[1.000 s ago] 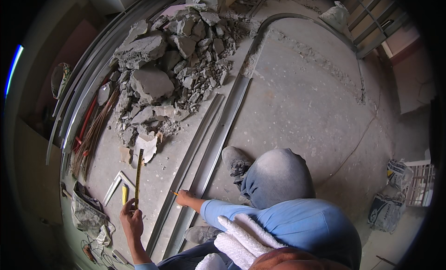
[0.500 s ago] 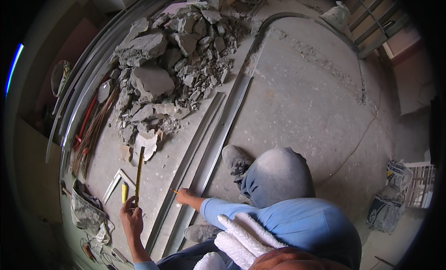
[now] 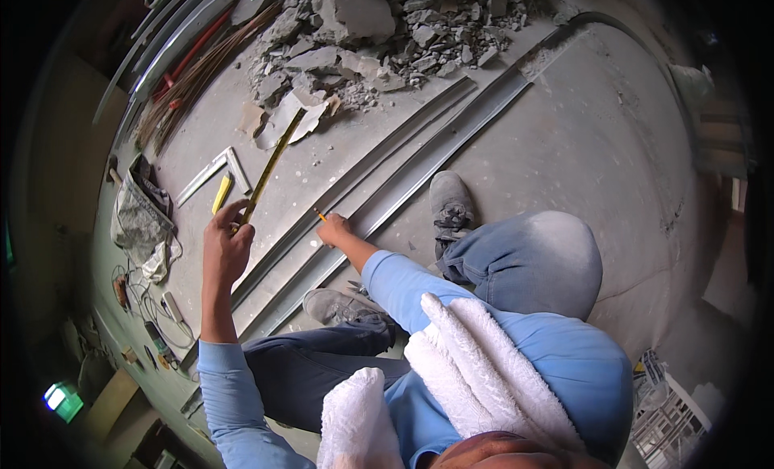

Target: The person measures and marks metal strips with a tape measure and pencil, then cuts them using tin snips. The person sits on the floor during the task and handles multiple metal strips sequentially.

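My left hand is closed around a tape measure whose yellow blade sticks out, slanting away to the far right above the floor. Most of the case is hidden by the fingers. A short orange pencil is pinched in my right hand, its tip at the edge of the narrower metal channel. Alongside lies a wider metal channel, partly under my right forearm. Left of the tape blade are an L-shaped metal square and a yellow tool.
Broken concrete rubble is heaped at the far side. Long metal strips and a bundle of thin rods lie far left. A grey cloth bag and tangled cables lie at left. My shoe stands beside the wider channel.
The view has shifted, so the rubble sits higher and more of my left arm shows. The tape blade leans further right. Both hands keep their hold.
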`<action>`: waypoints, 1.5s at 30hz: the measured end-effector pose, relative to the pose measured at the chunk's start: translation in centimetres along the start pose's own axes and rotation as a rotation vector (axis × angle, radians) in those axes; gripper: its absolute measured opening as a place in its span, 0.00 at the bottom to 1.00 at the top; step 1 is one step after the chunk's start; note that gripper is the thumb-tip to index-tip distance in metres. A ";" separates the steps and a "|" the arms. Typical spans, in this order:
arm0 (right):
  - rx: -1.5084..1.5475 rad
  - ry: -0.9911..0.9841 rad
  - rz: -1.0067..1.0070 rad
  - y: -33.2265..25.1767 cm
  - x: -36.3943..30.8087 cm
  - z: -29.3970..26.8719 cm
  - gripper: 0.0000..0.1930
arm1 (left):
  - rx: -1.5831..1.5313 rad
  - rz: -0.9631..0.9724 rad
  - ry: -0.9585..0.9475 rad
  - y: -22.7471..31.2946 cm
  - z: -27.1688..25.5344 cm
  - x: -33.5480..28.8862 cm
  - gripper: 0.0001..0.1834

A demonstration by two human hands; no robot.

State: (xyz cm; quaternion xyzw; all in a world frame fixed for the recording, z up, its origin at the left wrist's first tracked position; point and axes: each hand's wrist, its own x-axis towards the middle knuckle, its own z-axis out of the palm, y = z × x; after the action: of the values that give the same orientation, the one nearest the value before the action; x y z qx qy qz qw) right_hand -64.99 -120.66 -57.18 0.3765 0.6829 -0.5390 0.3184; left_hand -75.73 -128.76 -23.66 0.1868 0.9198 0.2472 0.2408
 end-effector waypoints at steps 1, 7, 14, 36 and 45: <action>-0.010 0.025 -0.022 0.0 0.0 -0.1 0.15 | 0.004 0.010 0.002 0.1 -0.1 0.0 0.26; -0.256 0.230 -0.301 0.3 0.0 1.5 0.16 | -0.024 -0.037 -0.021 -0.6 -0.1 -0.1 0.25; 0.918 0.225 -0.417 -6.1 -2.2 -0.8 0.24 | 0.113 0.106 0.040 -5.2 2.2 1.8 0.24; 0.930 0.542 -0.065 2.8 1.0 -13.2 0.09 | 0.558 0.334 -0.140 -9.9 25.5 4.0 0.36; 0.879 0.475 0.010 2.3 2.0 -13.4 0.07 | 0.721 0.321 -0.045 -11.4 26.8 4.8 0.30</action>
State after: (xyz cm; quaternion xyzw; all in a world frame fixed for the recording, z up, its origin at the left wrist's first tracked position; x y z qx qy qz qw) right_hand -64.41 -106.89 -57.09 0.5905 0.4429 -0.6739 -0.0322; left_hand -67.88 -126.01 -52.01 0.4060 0.9012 -0.0616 0.1383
